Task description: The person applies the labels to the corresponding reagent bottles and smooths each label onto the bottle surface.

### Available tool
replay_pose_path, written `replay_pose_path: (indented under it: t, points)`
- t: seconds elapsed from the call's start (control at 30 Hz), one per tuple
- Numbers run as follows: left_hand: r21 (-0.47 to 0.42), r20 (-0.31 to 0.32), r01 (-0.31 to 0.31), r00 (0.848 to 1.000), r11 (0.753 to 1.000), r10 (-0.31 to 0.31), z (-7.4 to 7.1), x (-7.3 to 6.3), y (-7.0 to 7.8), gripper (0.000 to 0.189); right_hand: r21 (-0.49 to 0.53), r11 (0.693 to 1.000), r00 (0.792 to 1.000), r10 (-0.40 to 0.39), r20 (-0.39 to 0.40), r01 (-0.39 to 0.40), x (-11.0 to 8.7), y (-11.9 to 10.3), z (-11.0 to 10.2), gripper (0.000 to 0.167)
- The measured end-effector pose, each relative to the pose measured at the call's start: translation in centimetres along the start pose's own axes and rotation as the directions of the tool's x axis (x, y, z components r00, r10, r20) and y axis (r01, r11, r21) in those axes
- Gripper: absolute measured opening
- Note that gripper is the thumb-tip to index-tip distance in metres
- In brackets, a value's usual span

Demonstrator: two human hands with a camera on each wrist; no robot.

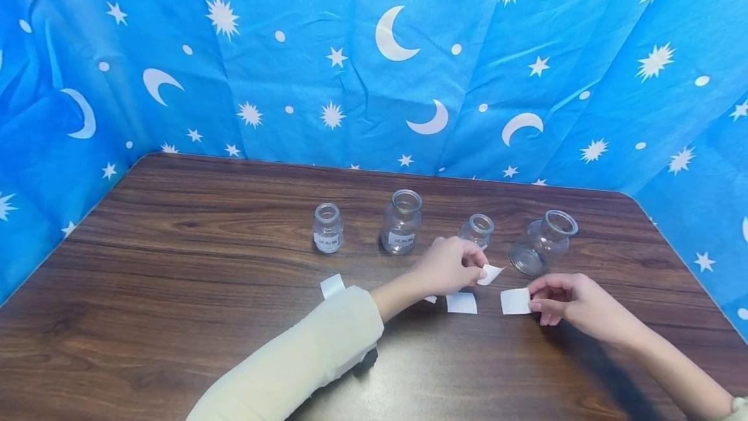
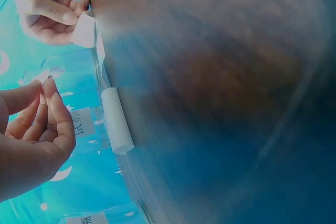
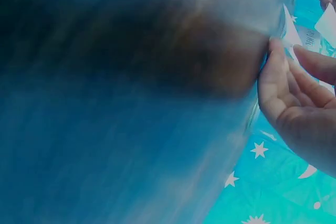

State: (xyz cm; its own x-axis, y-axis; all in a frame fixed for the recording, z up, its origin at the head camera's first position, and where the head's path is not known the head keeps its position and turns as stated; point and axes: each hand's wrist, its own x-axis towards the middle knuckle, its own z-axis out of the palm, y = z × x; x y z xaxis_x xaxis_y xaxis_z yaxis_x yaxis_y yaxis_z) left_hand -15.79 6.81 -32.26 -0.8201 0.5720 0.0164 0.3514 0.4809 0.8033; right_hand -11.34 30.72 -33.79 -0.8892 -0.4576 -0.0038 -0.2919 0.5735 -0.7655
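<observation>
My left hand [image 1: 447, 267] pinches a small white paper label [image 1: 489, 274] between thumb and fingertips, in front of a small glass jar [image 1: 480, 229] that it partly covers. To its right, my right hand [image 1: 575, 307] pinches the edge of another white label [image 1: 515, 301], also seen in the left wrist view as a white square [image 2: 84, 31]. Behind that hand stands a larger bare glass jar [image 1: 536, 249]. Farther left are a small jar [image 1: 328, 229] and a bigger jar [image 1: 402, 223], each bearing a white label with dark writing.
A white label [image 1: 461, 303] lies on the brown wooden table [image 1: 175, 265] between the hands. Another white piece [image 1: 332, 285] lies beside the left sleeve [image 1: 304, 349], and one more shows partly under the left wrist. A blue curtain [image 1: 327, 5] with moons and stars hangs behind.
</observation>
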Motion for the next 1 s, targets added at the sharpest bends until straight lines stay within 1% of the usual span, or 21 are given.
replay_pose_path:
  t: [0.07,0.1,0.17,0.2,0.3,0.4,0.57,0.7,0.87,0.93,1.0]
  points:
    - [-0.004,0.0,0.002,1.0,1.0,-0.002,-0.1,0.0,0.0,0.004,-0.09,0.996,0.997,-0.002,-0.082,-0.005,0.1,-0.4,0.1,0.016]
    - [0.002,-0.003,0.002,1.0,1.0,-0.002,-0.2,0.1,-0.1,0.004,-0.115,0.993,0.993,-0.009,-0.12,-0.005,0.1,-0.7,0.1,0.017]
    - [0.019,-0.007,0.001,1.0,1.0,-0.001,-0.2,0.1,-0.1,0.003,-0.142,0.99,0.983,-0.029,-0.181,0.003,0.1,-1.4,0.2,0.017]
    - [0.028,-0.01,0.0,1.0,1.0,0.0,-0.2,0.1,-0.1,0.003,-0.134,0.991,0.98,-0.039,-0.195,0.013,0.2,-1.8,0.2,0.016]
    - [0.044,-0.013,-0.008,1.0,0.999,0.009,-0.2,0.1,-0.1,0.004,-0.048,0.997,0.981,-0.062,-0.184,0.054,0.3,-2.9,0.5,0.014]
    - [0.034,-0.003,-0.034,0.999,0.999,0.034,-0.1,0.1,0.0,0.003,0.011,0.997,0.984,-0.078,-0.163,0.081,0.5,-3.7,0.9,0.016]
    - [0.024,0.036,-0.086,0.996,0.996,0.085,0.3,0.0,0.3,0.004,0.064,0.994,0.985,-0.082,-0.153,0.093,0.7,-4.0,1.3,0.018]
    - [0.026,0.074,-0.12,0.99,0.992,0.118,0.5,-0.1,0.6,0.005,0.127,0.988,0.988,-0.065,-0.139,0.083,0.9,-3.8,1.5,0.018]
    - [0.006,0.104,-0.151,0.983,0.988,0.15,0.5,-0.1,0.6,0.006,0.162,0.984,0.992,-0.055,-0.116,0.074,0.9,-3.6,1.5,0.018]
    - [-0.023,0.119,-0.149,0.981,0.989,0.15,0.5,-0.1,0.5,0.007,0.146,0.987,0.992,-0.052,-0.117,0.069,0.8,-3.5,1.4,0.018]
    - [-0.045,0.139,-0.143,0.979,0.989,0.148,0.4,-0.1,0.4,0.01,0.126,0.991,0.992,-0.029,-0.125,0.045,0.7,-3.5,1.4,0.018]
